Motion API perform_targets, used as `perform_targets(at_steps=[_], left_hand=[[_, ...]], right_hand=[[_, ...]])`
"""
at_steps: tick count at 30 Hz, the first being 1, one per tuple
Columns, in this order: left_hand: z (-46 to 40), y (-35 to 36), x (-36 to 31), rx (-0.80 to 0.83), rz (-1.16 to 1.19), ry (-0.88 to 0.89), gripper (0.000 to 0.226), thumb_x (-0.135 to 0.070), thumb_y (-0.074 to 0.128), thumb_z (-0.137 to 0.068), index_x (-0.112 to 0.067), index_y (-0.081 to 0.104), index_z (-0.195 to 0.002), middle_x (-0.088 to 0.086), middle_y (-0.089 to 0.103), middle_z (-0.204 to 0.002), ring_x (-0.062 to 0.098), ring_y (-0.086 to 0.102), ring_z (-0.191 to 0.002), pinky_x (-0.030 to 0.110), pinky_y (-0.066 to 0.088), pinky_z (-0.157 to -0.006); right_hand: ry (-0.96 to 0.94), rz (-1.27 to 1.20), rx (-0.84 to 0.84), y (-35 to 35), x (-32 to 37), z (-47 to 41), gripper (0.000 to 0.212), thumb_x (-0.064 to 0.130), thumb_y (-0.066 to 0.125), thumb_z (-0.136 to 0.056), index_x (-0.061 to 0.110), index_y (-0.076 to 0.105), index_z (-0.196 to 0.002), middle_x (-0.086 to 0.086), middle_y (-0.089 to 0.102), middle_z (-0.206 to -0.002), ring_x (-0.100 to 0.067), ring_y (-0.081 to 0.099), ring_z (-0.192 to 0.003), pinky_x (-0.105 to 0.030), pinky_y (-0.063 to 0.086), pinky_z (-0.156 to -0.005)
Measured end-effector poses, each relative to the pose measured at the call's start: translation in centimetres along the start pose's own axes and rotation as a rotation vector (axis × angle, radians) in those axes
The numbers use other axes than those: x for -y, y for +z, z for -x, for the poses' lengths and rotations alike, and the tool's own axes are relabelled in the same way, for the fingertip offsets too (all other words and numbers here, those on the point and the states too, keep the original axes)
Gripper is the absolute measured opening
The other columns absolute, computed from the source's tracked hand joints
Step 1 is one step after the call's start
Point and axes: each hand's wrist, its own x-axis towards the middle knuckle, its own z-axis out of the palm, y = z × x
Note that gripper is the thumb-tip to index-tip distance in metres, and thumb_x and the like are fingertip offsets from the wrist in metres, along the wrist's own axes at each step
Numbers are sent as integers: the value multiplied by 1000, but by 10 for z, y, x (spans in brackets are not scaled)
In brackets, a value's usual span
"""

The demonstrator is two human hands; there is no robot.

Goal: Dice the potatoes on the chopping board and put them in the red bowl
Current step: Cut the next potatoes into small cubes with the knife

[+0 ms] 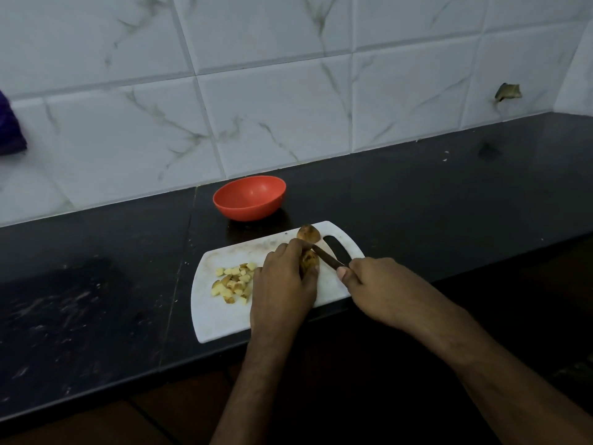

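Risking a nicked fingertip: knife edge meets the potato right beside the left hand curled round it; a slip on the rounded skin would do it. Right hand clenched on the handle. Potato between both hands on the board. Dice heaped left of the hands, another piece beyond, bowl behind, empty.
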Motion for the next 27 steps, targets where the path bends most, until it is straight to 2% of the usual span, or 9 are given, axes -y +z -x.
perform_targets(at_steps=[5,9,12,15,19,23,27], left_hand=[[-1,2,0,-15,19,-1,22,-34,62,-93,-32,60,-115,-14,62,-103,8,55,-95,44,52,-89],[-2,1,-1,-2,12,-14,22,-35,63,-94,-31,60,-115,-14,62,-104,7,55,-96,44,52,-90],[-3,1,-2,0,23,-20,17,-33,63,-93,-31,60,-110,-14,61,-100,8,54,-94,44,52,-89],[-3,1,-2,0,11,-16,14,-32,63,-93,-30,60,-107,-14,59,-97,7,53,-91,43,52,-88],[-4,1,0,0,22,0,13,-28,65,-92,-29,62,-105,-14,57,-93,6,53,-87,34,51,-82],[-6,-1,-1,6,41,6,14,-23,65,-92,-26,63,-105,-10,60,-95,7,53,-86,27,48,-76],[-5,1,-1,-24,55,7,13,-20,66,-89,-23,63,-101,-9,60,-94,7,53,-85,28,47,-73]], right_hand=[[-1,-5,1,-2,1,-4,41,51,30,-103,28,45,-72,2,59,-81,-18,60,-77,-37,51,-71],[-21,7,20,-5,0,-4,40,50,31,-104,28,45,-74,4,57,-78,-12,57,-71,-32,46,-65],[-20,14,18,-6,1,-4,42,51,30,-103,27,45,-72,4,58,-78,-13,58,-72,-33,48,-67],[-10,19,39,-9,3,-4,42,50,30,-104,27,43,-71,4,56,-78,-9,54,-70,-29,39,-58],[-7,-6,114,-15,7,-8,39,47,32,-105,29,43,-72,3,57,-79,-9,54,-71,-26,36,-58],[-17,35,157,-16,11,-20,35,45,32,-105,23,53,-88,-5,61,-92,-16,59,-81,-32,44,-67],[-16,96,209,-12,18,-28,41,45,33,-105,15,60,-112,-9,62,-103,-23,58,-89,-34,41,-72]])
